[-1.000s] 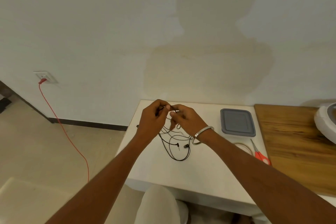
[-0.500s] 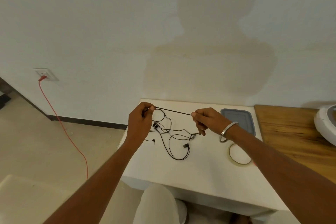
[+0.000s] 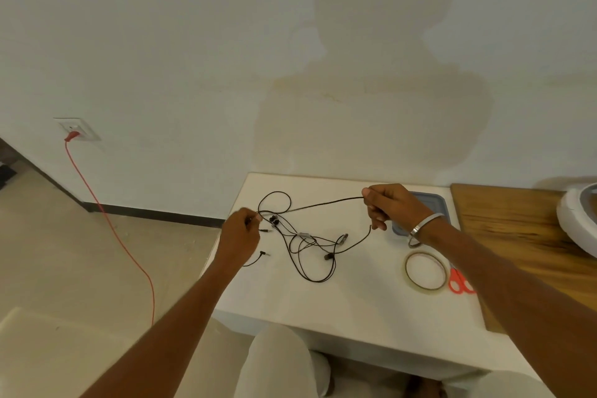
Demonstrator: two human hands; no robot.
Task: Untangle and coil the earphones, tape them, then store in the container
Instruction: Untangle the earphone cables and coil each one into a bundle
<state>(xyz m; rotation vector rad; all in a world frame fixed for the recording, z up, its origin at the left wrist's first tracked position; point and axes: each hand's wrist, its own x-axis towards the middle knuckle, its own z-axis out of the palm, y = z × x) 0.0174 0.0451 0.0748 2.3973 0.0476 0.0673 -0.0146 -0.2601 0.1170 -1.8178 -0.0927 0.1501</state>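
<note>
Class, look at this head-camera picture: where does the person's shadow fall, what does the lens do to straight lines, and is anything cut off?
Head view: a broad, soft shadow of the person falls on the wall; light is even, no glare. Head view: the wide lens bends the skirting board and table edges. Head view: the scissors and container are partly hidden by the right arm; the earphones look sharp.

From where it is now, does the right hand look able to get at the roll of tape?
Probably yes. The roll of tape lies flat on the white table just below the right hand, with nothing between them. But that hand is pinching the earphone cable, so it would have to let go first.
</note>
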